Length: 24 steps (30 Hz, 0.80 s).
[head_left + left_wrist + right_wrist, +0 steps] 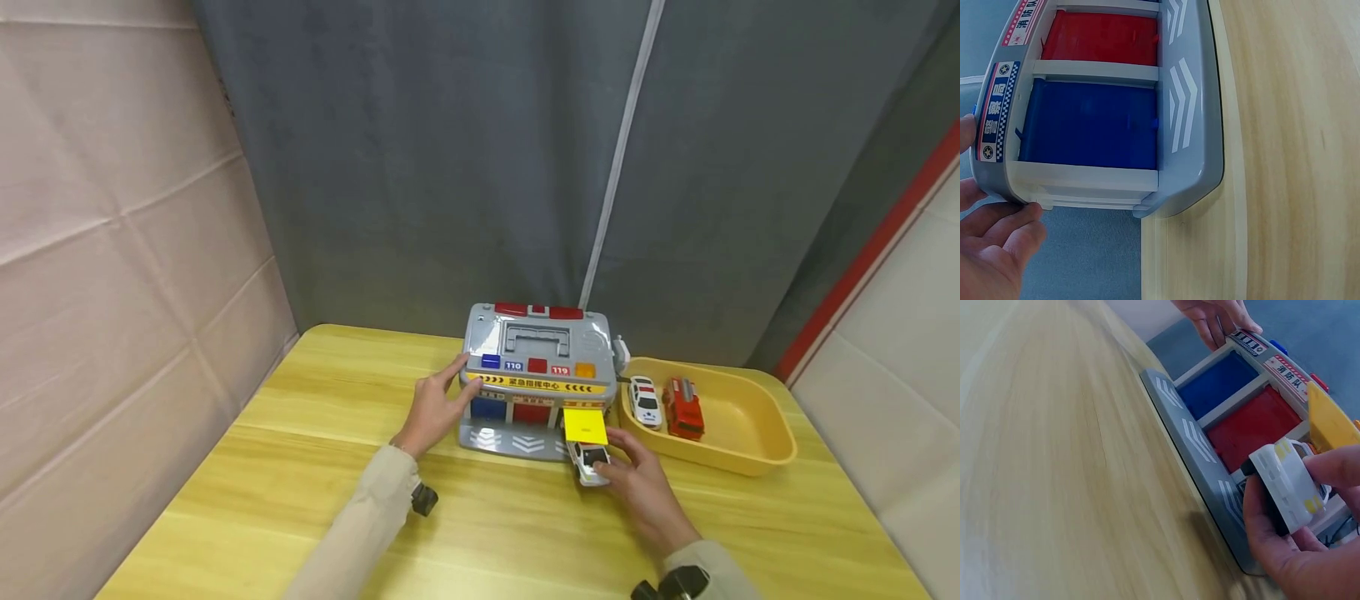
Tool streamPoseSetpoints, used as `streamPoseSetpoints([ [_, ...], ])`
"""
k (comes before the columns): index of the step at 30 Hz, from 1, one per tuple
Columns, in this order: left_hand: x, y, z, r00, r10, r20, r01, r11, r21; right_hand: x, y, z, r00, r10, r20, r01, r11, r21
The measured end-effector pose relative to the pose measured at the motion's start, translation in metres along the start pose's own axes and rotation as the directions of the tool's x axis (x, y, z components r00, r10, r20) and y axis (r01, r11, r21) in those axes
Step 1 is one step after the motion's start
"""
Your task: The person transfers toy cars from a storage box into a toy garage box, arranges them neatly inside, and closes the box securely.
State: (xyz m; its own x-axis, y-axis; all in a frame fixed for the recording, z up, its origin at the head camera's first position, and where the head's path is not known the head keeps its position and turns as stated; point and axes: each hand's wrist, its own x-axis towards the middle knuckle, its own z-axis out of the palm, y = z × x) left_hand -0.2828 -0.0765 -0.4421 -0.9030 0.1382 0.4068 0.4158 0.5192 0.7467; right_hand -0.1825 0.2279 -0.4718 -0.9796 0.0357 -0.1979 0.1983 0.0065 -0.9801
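A grey toy garage (491, 333) with a carry handle and coloured buttons on its roof stands on the table. My left hand (433, 414) grips its left front corner, thumb at the front and fingers along the side. The blue door (1088, 125) and red door (1100, 39) are down, while the yellow door (585, 426) sticks out, swung up, at the right bay. Below that door, my right hand (643, 487) pinches a white toy car (1288, 484) between thumb and fingers. The car's front end points into the bay, its far part hidden under the door.
Right of the garage sits a yellow tray (750, 462) holding a white toy police car (645, 402) and a red toy fire truck (683, 408). A grey curtain (450, 167) hangs behind the wooden table (300, 433). Walls flank both sides.
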Motion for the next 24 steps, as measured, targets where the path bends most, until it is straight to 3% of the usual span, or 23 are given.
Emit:
streamPoseSetpoints([
  [10, -0.001, 0.002, -0.001, 1.000, -0.022, 0.004, 0.022, 1.000, 0.009, 0.008, 0.004, 0.013, 0.998, -0.019, -0.068, 0.020, 1.000, 0.013],
  [18, 0.000, 0.002, 0.000, 1.000, -0.016, 0.022, 0.016, 1.000, 0.000, 0.015, 0.004, 0.016, 0.991, 0.016, -0.132, -0.012, 0.999, 0.037],
  [24, -0.001, 0.003, 0.002, 0.999, -0.038, 0.002, 0.038, 0.999, -0.007, 0.014, 0.004, 0.013, 0.998, -0.001, -0.060, -0.001, 1.000, -0.018],
])
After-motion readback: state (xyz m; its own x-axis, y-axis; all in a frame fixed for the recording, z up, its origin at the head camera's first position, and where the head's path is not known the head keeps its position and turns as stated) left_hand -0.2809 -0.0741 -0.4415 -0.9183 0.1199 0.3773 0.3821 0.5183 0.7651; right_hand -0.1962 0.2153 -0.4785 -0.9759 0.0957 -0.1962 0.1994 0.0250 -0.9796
